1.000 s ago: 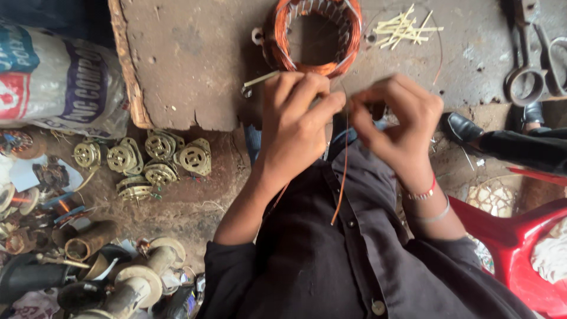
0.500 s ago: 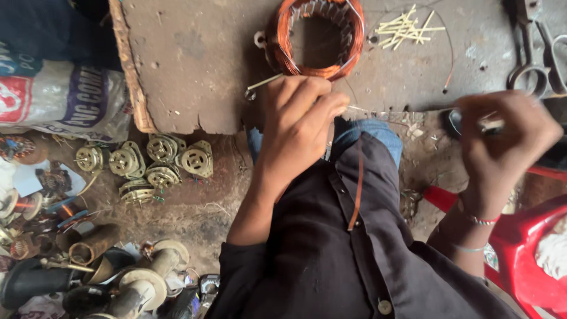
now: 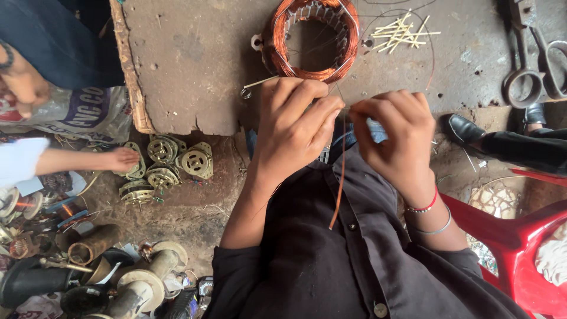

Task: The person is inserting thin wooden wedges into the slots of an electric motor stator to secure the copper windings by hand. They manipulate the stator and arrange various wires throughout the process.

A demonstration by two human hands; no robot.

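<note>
Copper wire [image 3: 338, 183] pinched by both hands' fingers [image 3: 331, 109] below the stator coil [image 3: 311, 40]; sticks [image 3: 404, 32], scissors [image 3: 534, 65] nearby.

Both bare forearms reach forward from rolled dark sleeves, the left hand [image 3: 295, 127] and right hand [image 3: 393, 133] meeting close together at mid-frame. The left hand's fingers [image 3: 322, 112] are curled inward, tips pinched toward the thumb, back of the hand facing up. The right hand mirrors it, knuckles raised, fingertips pressed together just beside those of the left. The right wrist is bent slightly and wears a red band and a thin metal bangle.
</note>
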